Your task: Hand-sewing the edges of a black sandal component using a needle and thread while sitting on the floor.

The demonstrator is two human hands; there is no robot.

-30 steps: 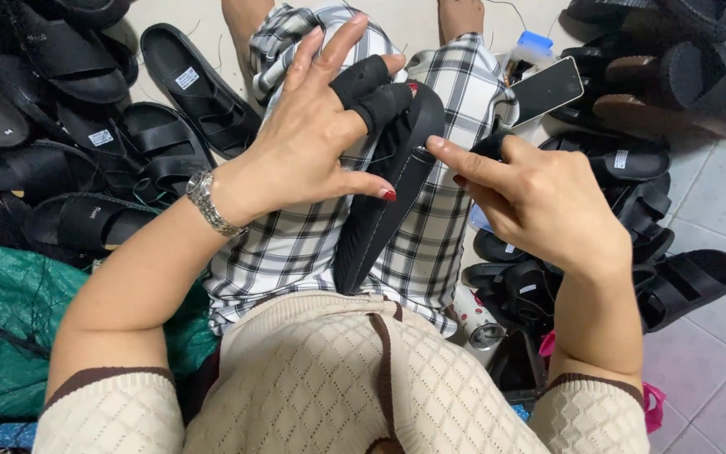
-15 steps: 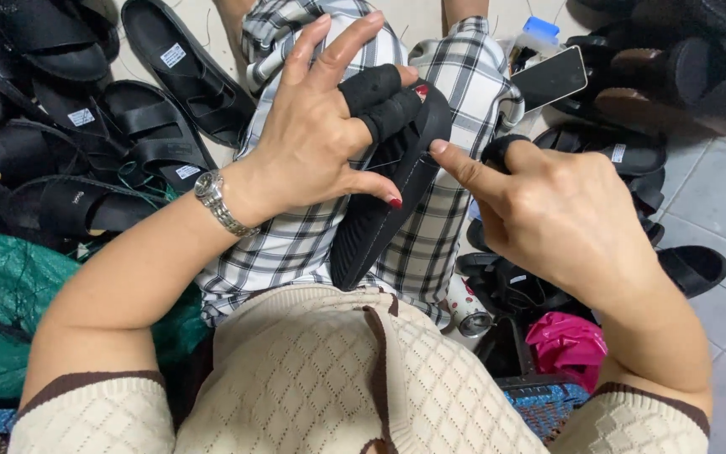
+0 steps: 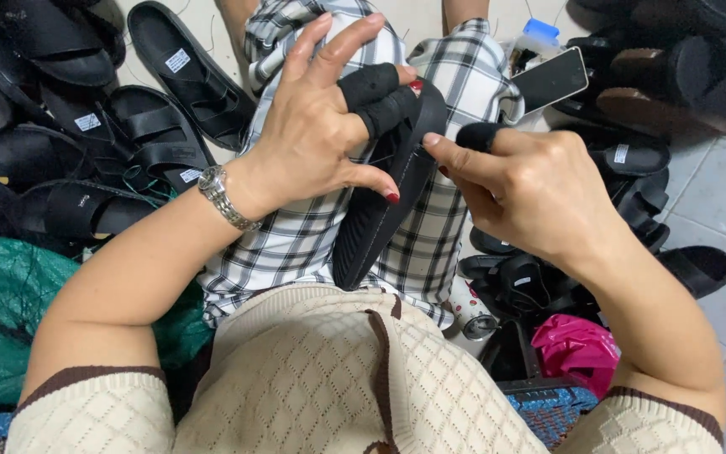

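a person seated over a plaid-clad lap works a black rubber sandal with a stitched sole edge (image 3: 380, 210), which stands tilted on the checked black-and-white skirt (image 3: 296, 244), heel end near the cream knit sweater (image 3: 313, 378). the left hand (image 3: 321, 143), wrist bent and wearing a silver metal wristwatch (image 3: 224, 197), grasps the sandal from the left: thumb pressed to the sole edge, a finger in a black cloth cover over the strap, the other fingers (image 3: 342, 38) splayed upward. the right hand (image 3: 539, 189) reaches in from the right, its fingers half curled, index tip touching the sandal's rim. heaps of black sandals (image 3: 128, 134) lie on the tiled floor (image 3: 716, 202) at both sides; a pink plastic bag (image 3: 577, 349) sits below the right forearm.
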